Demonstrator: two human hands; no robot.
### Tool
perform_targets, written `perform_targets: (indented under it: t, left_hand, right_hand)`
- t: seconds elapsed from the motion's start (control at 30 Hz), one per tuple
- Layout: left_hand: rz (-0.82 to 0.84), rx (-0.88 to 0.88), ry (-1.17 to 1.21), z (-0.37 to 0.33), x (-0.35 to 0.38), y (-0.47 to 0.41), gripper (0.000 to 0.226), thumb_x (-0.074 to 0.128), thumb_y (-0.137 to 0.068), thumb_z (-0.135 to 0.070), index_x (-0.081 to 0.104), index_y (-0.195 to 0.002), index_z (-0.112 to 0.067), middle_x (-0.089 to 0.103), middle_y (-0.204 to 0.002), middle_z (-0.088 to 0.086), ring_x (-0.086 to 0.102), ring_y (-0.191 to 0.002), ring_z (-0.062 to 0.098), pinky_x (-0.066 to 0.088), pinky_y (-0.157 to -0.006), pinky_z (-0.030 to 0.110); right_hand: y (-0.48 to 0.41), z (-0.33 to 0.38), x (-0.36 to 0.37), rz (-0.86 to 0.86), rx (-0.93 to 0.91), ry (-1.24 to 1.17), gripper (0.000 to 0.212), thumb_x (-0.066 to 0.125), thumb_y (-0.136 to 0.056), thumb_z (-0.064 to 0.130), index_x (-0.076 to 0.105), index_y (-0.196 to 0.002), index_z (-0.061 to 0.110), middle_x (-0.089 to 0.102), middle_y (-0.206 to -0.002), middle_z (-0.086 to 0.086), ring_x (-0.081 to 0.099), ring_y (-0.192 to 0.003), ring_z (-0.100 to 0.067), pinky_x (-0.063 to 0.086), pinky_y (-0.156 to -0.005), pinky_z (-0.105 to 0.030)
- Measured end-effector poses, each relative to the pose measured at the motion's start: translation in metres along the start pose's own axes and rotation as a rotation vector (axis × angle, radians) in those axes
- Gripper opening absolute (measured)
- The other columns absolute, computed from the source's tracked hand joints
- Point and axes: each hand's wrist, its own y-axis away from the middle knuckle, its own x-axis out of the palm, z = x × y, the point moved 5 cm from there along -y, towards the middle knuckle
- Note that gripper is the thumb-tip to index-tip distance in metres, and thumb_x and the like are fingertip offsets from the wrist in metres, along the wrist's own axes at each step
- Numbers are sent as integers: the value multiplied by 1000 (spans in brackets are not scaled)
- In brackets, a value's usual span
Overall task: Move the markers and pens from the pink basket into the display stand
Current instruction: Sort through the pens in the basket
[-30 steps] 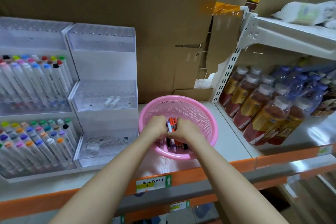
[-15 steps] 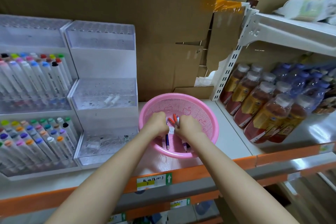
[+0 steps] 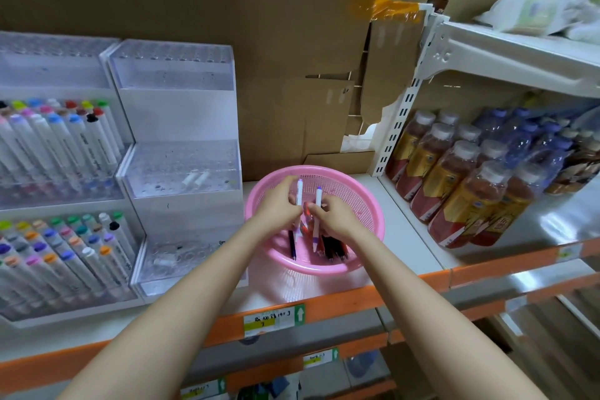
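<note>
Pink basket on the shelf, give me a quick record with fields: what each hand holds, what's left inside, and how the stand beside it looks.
basket: pink basket on the white shelf, right of the display stand
left hand: left hand pinches a white pen, nearly upright, over the basket
right hand: right hand pinches a purple-tipped pen, nearly upright
left inside: red and black pens lying at the bottom
stand: display stand, clear tiers nearly empty
far left: marker rack, two tiers full of markers

shop aisle, price-tagged shelf [image 3: 324,305], stocked drink bottles [image 3: 461,191], marker display [image 3: 58,172]
</note>
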Motion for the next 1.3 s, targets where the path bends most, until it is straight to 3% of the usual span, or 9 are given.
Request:
perform_targets:
  t: [0.17,0.33,0.43,0.6,0.7,0.87,1.0,1.1,1.3]
  left_hand:
    - [-58,180,3,-15,-11,13,62,62,-80,2,46,-135,-22,56,-88,-9,54,-69,3,47,-60,18]
    - [-185,388,-60,-36,-33,32,56,67,-78,-5,50,-128,-26,61,-94,-16,61,-71,8,49,-66,16]
    - [-248,449,-115,-50,-52,46,56,66,-80,-6,48,-129,-26,56,-83,-18,59,-75,4,46,-67,13]
    - [-345,493,-178,-73,-96,77,56,64,-80,-5,46,-127,-29,59,-75,2,61,-69,16,54,-69,38]
    - [-403,498,-172,-80,-129,98,56,64,-81,-5,46,-127,-30,57,-77,-2,61,-66,17,55,-70,38]
    - [-542,465,-200,-69,-190,131,54,65,-83,-8,45,-128,-29,58,-80,-3,64,-71,14,54,-69,28]
    - [-612,445,-231,-48,-237,158,54,67,-84,-8,45,-130,-25,56,-83,-2,63,-74,13,53,-68,23]
    - [-661,421,-222,-29,-273,175,53,69,-83,-8,47,-128,-24,55,-81,-6,61,-74,8,48,-65,15]
    - [-719,414,-205,1,-335,196,54,73,-81,-8,48,-126,-27,58,-83,-3,64,-77,12,56,-73,30]
  right_hand:
    - [13,14,-4,111,-107,-125,27,53,-97,17,54,-124,16,65,-94,1,64,-93,-23,52,-90,-51]
    - [38,46,-24,-78,-290,-165,64,59,-94,16,26,-149,25,67,-101,-3,65,-85,-14,54,-77,-34]
    - [53,69,-32,-192,-425,-198,67,65,-90,13,28,-143,32,65,-85,6,64,-70,-6,54,-64,-25]
    - [72,114,-32,-263,-529,-237,53,65,-89,11,39,-128,34,68,-72,-7,62,-62,-15,53,-63,-30]
    - [77,148,-23,-267,-600,-266,53,63,-88,5,40,-127,32,63,-67,-19,59,-60,-30,51,-62,-38]
    - [84,209,3,-272,-734,-278,51,65,-89,7,41,-131,21,55,-55,-8,49,-49,-18,43,-55,-31]
    - [86,254,39,-245,-802,-267,53,67,-88,11,39,-132,23,61,-64,-14,61,-58,-25,51,-61,-41]
    - [85,284,64,-240,-809,-294,57,70,-85,8,42,-133,24,61,-73,-12,61,-63,-21,52,-60,-37]
    - [89,337,99,-212,-846,-349,56,70,-82,-3,48,-128,20,57,-80,-6,57,-61,-15,55,-58,-27]
